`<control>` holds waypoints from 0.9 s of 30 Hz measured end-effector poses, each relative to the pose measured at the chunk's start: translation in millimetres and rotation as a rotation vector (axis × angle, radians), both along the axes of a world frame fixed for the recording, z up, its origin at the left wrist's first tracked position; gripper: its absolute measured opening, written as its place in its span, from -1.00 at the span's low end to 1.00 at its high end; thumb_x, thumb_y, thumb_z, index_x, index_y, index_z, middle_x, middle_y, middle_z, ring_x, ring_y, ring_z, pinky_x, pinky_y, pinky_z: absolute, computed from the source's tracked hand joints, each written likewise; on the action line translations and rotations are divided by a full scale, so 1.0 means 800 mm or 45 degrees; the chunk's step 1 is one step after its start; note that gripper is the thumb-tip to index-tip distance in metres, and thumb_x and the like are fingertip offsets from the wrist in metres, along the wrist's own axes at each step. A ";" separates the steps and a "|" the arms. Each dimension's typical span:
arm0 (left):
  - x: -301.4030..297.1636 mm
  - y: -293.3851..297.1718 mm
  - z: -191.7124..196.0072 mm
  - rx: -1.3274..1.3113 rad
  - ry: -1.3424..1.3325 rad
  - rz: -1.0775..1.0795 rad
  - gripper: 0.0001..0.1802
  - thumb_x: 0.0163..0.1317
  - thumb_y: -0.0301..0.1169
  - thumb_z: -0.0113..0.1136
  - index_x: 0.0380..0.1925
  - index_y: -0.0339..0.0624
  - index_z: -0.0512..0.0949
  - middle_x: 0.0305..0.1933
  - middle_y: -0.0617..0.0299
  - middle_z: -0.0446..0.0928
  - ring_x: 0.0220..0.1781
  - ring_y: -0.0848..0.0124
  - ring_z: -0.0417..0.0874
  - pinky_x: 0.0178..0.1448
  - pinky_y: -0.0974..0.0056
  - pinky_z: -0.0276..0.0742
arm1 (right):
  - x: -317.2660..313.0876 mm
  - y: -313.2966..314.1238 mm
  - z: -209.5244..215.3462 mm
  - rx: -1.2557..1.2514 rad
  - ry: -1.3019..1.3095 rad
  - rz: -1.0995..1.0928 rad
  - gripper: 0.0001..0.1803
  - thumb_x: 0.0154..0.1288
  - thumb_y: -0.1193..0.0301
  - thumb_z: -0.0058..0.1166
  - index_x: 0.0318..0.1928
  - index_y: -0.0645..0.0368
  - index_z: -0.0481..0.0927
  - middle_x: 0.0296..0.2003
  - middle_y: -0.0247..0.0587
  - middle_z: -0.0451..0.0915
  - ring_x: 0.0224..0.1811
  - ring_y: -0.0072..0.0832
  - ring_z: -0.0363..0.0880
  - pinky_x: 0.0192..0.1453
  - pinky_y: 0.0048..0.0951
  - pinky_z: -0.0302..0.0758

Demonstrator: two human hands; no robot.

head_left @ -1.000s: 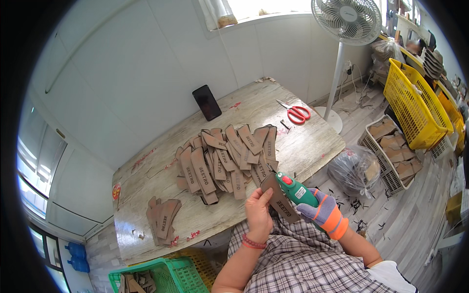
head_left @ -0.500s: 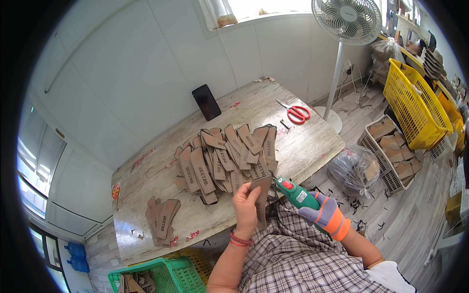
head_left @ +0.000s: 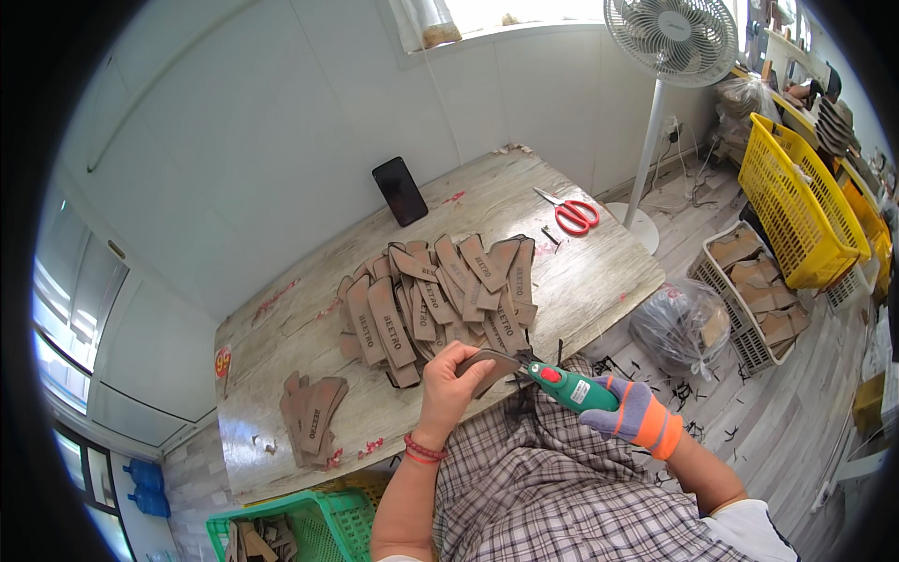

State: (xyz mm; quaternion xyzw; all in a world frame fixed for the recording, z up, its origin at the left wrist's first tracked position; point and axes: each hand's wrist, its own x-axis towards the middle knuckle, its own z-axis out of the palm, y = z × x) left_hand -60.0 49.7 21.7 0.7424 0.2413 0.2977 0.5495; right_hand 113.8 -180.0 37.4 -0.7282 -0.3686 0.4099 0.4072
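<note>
The fingers [head_left: 465, 358] of the left hand [head_left: 448, 389] are curling around a brown cardboard piece [head_left: 490, 367], pinching it between thumb and fingertips just above the lap. The right hand [head_left: 629, 415], wearing a purple and orange glove, is wrapping its fingers tightly around the handle of a green electric cutter [head_left: 569, 387], whose tip is touching the right end of the held piece. Both hands are hovering over the near edge of the worktop [head_left: 281, 337], above a plaid-clothed lap.

Just beyond the left hand, a large heap of similar brown pieces [head_left: 440, 295] is lying fanned out across the middle of the worktop. A smaller stack [head_left: 312, 419] is sitting well apart at the worktop's near left end. Red-handled scissors [head_left: 573, 214] are resting near the far right corner, and a dark phone [head_left: 400, 191] is leaning against the white wall.

A green basket [head_left: 290, 529] holding more pieces is standing on the floor to the lower left. To the right, a white crate of brown pieces [head_left: 758, 295], a yellow basket [head_left: 796, 211] and a standing fan [head_left: 670, 37] are grouped beside the worktop.
</note>
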 end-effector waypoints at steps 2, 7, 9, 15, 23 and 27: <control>-0.002 0.003 0.004 0.067 0.037 -0.032 -0.86 0.12 -0.48 0.30 -0.40 -0.37 0.59 -0.44 0.31 0.46 -0.41 0.56 0.45 -0.31 0.45 0.36 | 0.001 0.000 0.001 -0.027 -0.070 0.029 -0.36 0.09 0.09 0.38 0.08 0.24 0.54 -0.41 -0.27 0.67 -0.46 -0.66 0.58 -0.32 -0.55 0.53; -0.003 0.006 0.010 0.128 0.099 -0.070 -0.85 0.10 -0.48 0.31 -0.40 -0.38 0.59 -0.45 0.29 0.47 -0.41 0.54 0.46 -0.32 0.43 0.36 | 0.002 0.000 0.003 -0.020 -0.052 0.046 -0.35 0.10 0.09 0.38 0.10 0.22 0.53 -0.41 -0.27 0.67 -0.47 -0.66 0.57 -0.33 -0.55 0.53; -0.002 0.006 0.012 0.134 0.112 -0.082 -0.84 0.10 -0.48 0.31 -0.40 -0.38 0.59 -0.46 0.29 0.47 -0.41 0.54 0.46 -0.32 0.42 0.36 | 0.002 0.000 0.005 -0.047 -0.024 0.040 -0.36 0.10 0.10 0.38 0.11 0.21 0.53 -0.41 -0.28 0.67 -0.48 -0.67 0.57 -0.33 -0.57 0.53; -0.002 0.008 0.013 0.139 0.161 -0.114 -0.84 0.09 -0.48 0.31 -0.41 -0.38 0.59 -0.47 0.30 0.48 -0.42 0.55 0.46 -0.32 0.43 0.37 | 0.003 0.000 0.011 -0.088 0.027 0.047 -0.36 0.11 0.12 0.37 0.13 0.21 0.52 -0.43 -0.30 0.65 -0.51 -0.70 0.54 -0.37 -0.60 0.50; 0.001 0.006 0.012 -0.060 0.186 -0.194 -0.85 0.11 -0.47 0.31 -0.41 -0.37 0.60 -0.44 0.37 0.46 -0.40 0.62 0.41 -0.32 0.46 0.31 | 0.005 -0.001 0.006 -0.090 0.056 0.054 -0.35 0.11 0.12 0.36 0.13 0.22 0.51 -0.44 -0.30 0.65 -0.53 -0.69 0.55 -0.38 -0.60 0.50; 0.004 0.007 0.008 -0.100 0.175 -0.273 -0.86 0.12 -0.48 0.32 -0.40 -0.36 0.60 -0.43 0.40 0.45 -0.39 0.65 0.38 -0.31 0.48 0.28 | 0.003 0.001 0.008 -0.087 0.048 0.050 -0.35 0.11 0.12 0.37 0.12 0.23 0.52 -0.42 -0.29 0.66 -0.50 -0.70 0.56 -0.37 -0.61 0.51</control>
